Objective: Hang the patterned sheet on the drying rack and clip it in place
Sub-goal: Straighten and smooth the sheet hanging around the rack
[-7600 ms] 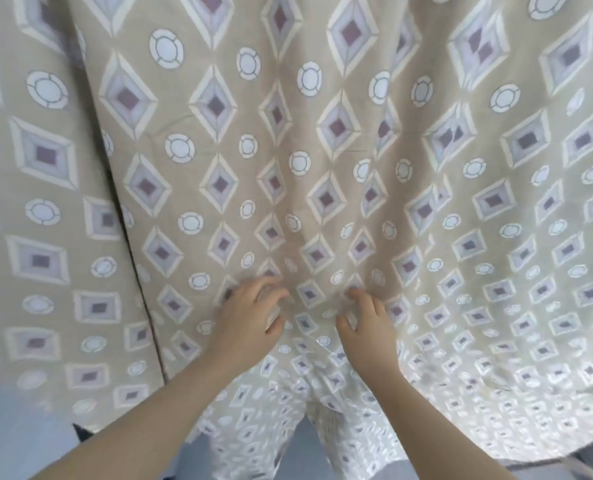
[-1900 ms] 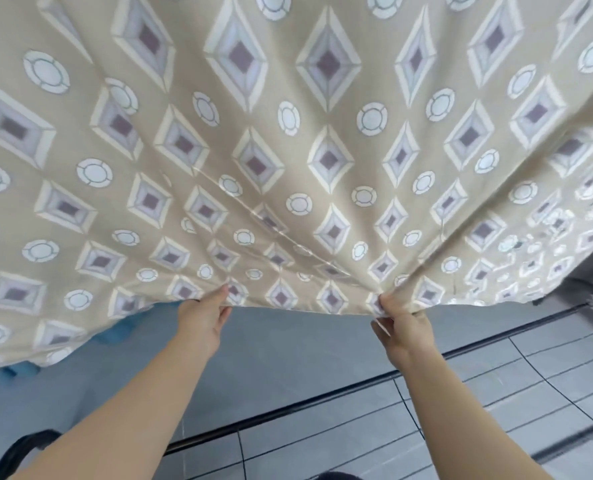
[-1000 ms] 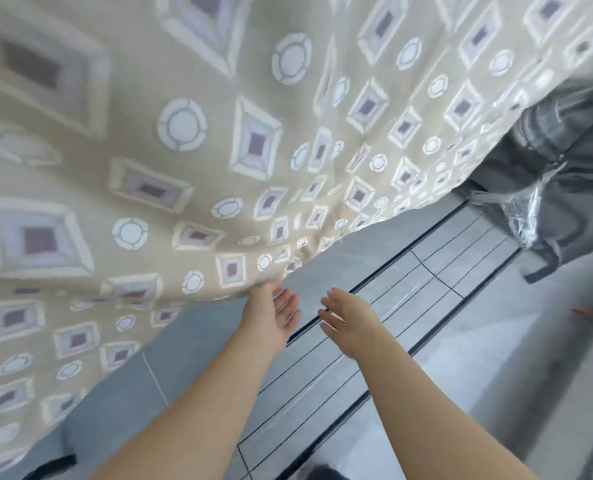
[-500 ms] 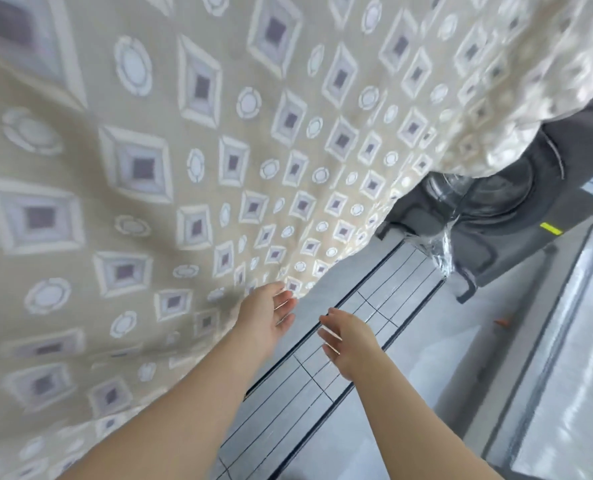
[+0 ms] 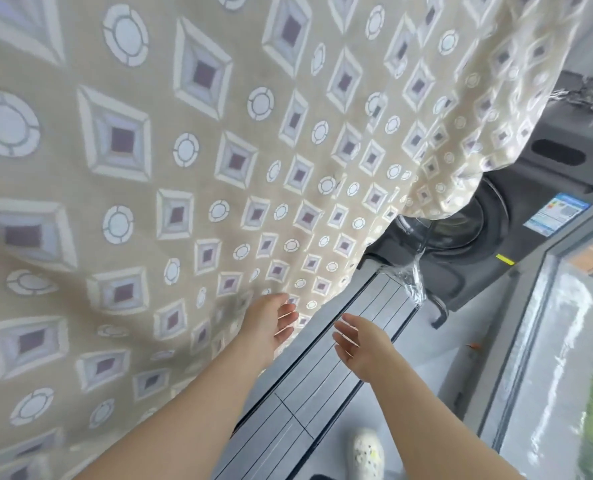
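sheet: beige cloth sheet [image 5: 219, 168], printed with white-edged diamonds and rings, hangs from above the frame. It fills the view from 7 through 12 to 2 o'clock, and its lower edge runs diagonally from 6 up to 3.
sheet far end: bunched and folded at 2 o'clock, draped in front of the washer.
left hand: left hand [image 5: 269, 323] is just below centre at the hem. Its fingers [image 5: 287, 315] are straight and loosely spread, touching or just beside the cloth, gripping nothing.
right hand: right hand [image 5: 361, 344] is at 5 o'clock of centre, clear of the sheet, palm open, fingers spread, holding nothing.
drying rack: out of frame, so I can't tell how the sheet sits on it.
clips: none visible.
surroundings: dark grey front-loading washing machine [image 5: 489, 244] at 3 o'clock, crinkled clear plastic film [image 5: 413, 282] on its near corner. Grey tiled floor [image 5: 323, 386] with a dark track at 6. White perforated shoe [image 5: 367, 457] at 5. Glass pane [image 5: 562, 341] at 4.
stage (judgement): draped and apparently being straightened, clipping not done.
risk 1: unclipped with neither hand gripping, so uneven drape could let it slide off the rack.
risk 2: the bunched end dries badly and could snag on the washer or the plastic film.
risk 3: the low hem could drag on the floor or get stepped on.
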Available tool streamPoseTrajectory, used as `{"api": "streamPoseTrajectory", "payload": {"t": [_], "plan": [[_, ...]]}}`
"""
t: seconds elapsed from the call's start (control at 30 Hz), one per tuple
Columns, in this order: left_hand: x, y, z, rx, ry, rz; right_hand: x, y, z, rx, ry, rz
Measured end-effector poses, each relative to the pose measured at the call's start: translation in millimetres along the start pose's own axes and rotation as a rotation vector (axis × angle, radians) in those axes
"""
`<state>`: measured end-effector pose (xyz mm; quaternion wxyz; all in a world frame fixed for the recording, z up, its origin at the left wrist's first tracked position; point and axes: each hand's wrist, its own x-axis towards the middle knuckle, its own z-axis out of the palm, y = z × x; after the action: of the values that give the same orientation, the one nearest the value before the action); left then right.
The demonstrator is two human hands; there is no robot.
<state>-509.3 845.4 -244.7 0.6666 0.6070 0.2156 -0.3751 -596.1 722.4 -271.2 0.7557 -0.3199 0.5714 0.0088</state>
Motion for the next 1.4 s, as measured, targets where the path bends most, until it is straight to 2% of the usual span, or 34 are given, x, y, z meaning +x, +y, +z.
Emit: {"api": "streamPoseTrajectory", "payload": {"t": [0.17, 0.33, 0.47, 0.57, 0.77, 0.97, 1.17, 1.4], "plan": [[43, 9, 70, -0.017, 0.034, -0.014, 52, -75, -19, -0.055, -0.022, -0.004], [80, 1, 138, -0.132, 0.149, -0.099, 110, -155, -41, -0.178, -0.023, 0.057], [103, -3, 168, -0.218, 0.242, -0.152, 142, -191, -48, -0.246, -0.014, 0.085], [110, -8, 180, -0.279, 0.285, -0.202, 161, -195, -45, -0.285, -0.001, 0.131], [126, -22, 176, -0.274, 0.385, -0.244, 183, -188, -37, -0.312, -0.096, 0.209], [161, -43, 164, -0.246, 0.371, -0.253, 221, -181, -29, -0.269, -0.156, 0.184], [213, -67, 141, -0.364, 0.369, -0.213, 278, -160, -14, -0.353, -0.218, 0.153], [284, -94, 113, -0.58, 0.315, -0.069, 349, -145, 13, -0.192, -0.498, 0.064]]}}
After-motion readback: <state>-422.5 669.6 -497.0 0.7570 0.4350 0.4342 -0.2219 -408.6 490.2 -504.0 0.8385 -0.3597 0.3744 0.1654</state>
